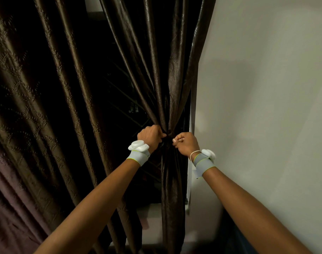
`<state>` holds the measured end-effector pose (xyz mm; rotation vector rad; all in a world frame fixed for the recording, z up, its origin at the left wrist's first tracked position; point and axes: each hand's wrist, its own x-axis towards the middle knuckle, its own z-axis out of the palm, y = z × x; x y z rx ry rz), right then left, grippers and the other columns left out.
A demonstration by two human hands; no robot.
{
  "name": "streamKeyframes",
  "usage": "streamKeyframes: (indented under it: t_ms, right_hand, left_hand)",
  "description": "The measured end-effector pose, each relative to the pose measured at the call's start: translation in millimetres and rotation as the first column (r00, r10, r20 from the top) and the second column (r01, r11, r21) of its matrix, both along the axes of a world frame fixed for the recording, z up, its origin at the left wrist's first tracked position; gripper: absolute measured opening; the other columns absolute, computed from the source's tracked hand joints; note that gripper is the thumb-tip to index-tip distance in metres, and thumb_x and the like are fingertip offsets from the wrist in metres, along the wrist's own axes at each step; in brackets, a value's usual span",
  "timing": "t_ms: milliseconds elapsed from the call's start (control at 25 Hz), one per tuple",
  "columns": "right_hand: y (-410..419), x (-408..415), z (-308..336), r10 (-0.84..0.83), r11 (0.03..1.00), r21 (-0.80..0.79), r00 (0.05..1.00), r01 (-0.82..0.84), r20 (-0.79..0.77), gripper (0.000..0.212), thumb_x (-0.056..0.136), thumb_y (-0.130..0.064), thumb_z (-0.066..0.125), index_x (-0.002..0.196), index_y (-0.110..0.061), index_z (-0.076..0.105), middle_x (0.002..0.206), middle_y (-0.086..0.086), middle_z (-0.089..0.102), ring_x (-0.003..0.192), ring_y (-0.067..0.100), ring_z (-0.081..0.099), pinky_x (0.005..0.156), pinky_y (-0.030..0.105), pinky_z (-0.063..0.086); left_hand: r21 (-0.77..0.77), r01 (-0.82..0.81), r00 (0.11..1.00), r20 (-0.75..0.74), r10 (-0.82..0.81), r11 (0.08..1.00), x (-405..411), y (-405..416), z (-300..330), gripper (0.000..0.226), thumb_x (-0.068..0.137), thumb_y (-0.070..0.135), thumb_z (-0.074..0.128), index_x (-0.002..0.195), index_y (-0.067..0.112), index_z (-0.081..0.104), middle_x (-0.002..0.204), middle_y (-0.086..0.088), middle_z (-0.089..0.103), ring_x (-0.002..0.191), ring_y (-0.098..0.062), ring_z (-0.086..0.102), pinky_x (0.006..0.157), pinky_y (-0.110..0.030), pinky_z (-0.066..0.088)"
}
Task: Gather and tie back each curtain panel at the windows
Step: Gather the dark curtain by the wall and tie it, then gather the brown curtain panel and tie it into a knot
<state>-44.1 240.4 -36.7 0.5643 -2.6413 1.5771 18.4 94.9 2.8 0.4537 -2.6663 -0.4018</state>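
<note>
Brown curtain (167, 107) beside wall edge (195, 125)

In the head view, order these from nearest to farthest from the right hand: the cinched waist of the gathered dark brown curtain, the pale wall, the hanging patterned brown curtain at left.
1. Cinched waist of the gathered dark brown curtain: touching the right hand, just left of it.
2. Pale wall: right of the hand.
3. Hanging patterned brown curtain: far left, beyond the left hand.
</note>
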Motion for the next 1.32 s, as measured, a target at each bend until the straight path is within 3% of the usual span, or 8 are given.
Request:
streamKeyframes:
  t_ms: [160, 440, 640, 840, 1080, 1320]
  right_hand:
    - [9.7, -2.0, 13.1, -0.037, 0.983, 0.172, 0.99, 0.06, -0.134, 0.015, 0.082, -0.027, 0.066, 0.068, -0.024, 0.07, 0.064, -0.012, 0.067, 0.076, 0.014, 0.066, 0.072, 0.027, 0.052]
    - [6.8, -5.8, 18.2, -0.036, 0.967, 0.242, 0.982, 0.081, -0.185, 0.012, 0.082, -0.023, 0.063, 0.072, -0.024, 0.07, 0.081, -0.006, 0.073, 0.085, 0.022, 0.067, 0.074, 0.031, 0.053]
    - [-5.2, -2.2, 14.6, 0.021, 0.936, 0.341, 0.952, 0.09, -0.307, 0.007, 0.084, -0.031, 0.061, 0.083, -0.025, 0.059, 0.089, -0.004, 0.071, 0.09, 0.029, 0.065, 0.077, 0.036, 0.053]
    - [-29.8, 8.2, 22.8, 0.092, 0.949, 0.308, 0.882, 0.062, -0.461, 0.014, 0.085, -0.033, 0.06, 0.095, -0.023, 0.057, 0.094, -0.004, 0.07, 0.093, 0.029, 0.065, 0.073, 0.034, 0.049]
    - [-85.6, 22.9, 28.1, 0.209, 0.938, 0.346, 0.858, -0.038, -0.47, 0.02, 0.085, -0.034, 0.06, 0.1, -0.022, 0.057, 0.101, -0.001, 0.069, 0.096, 0.031, 0.064, 0.072, 0.034, 0.046]
    - [-163.1, 53.1, 37.7, 0.314, 0.918, 0.366, 0.846, -0.155, -0.43, 0.026, 0.086, -0.036, 0.061, 0.107, -0.021, 0.058, 0.107, 0.0, 0.068, 0.101, 0.031, 0.063, 0.074, 0.035, 0.047]
  left_hand:
    - [0.143, 0.037, 0.999, 0.005, -0.038, 0.989, 3.3, -6.6, 3.1, 0.021, 0.088, 0.042, 0.059, 0.081, 0.022, 0.062, 0.071, 0.007, 0.071, 0.086, -0.02, 0.065, 0.07, -0.031, 0.045]
    - [0.083, 0.013, 1.0, 0.011, -0.014, 0.996, 0.8, -14.2, 1.9, 0.021, 0.083, 0.046, 0.06, 0.081, 0.025, 0.059, 0.08, 0.003, 0.072, 0.088, -0.027, 0.065, 0.078, -0.04, 0.053]
    - [0.106, 0.043, 0.999, -0.002, -0.043, 0.993, 7.5, -20.1, 3.0, 0.009, 0.081, 0.022, 0.052, 0.079, 0.029, 0.057, 0.076, 0.009, 0.072, 0.085, -0.022, 0.068, 0.076, -0.035, 0.052]
    - [0.071, -0.034, 0.999, 0.026, 0.032, 0.997, 21.2, -38.0, 2.4, 0.021, 0.075, 0.022, 0.045, 0.087, 0.031, 0.059, 0.096, 0.002, 0.07, 0.092, -0.031, 0.063, 0.077, -0.04, 0.053]
    - [0.098, -0.242, 0.97, 0.038, 0.239, 0.965, 59.9, -98.5, -10.1, 0.017, 0.084, 0.026, 0.049, 0.097, 0.025, 0.06, 0.102, -0.007, 0.067, 0.094, -0.037, 0.062, 0.082, -0.043, 0.053]
    - [0.105, -0.339, 0.94, 0.064, 0.334, 0.935, 98.9, -160.4, -4.9, 0.021, 0.084, 0.031, 0.052, 0.101, 0.023, 0.06, 0.109, -0.01, 0.065, 0.1, -0.038, 0.061, 0.081, -0.039, 0.05]
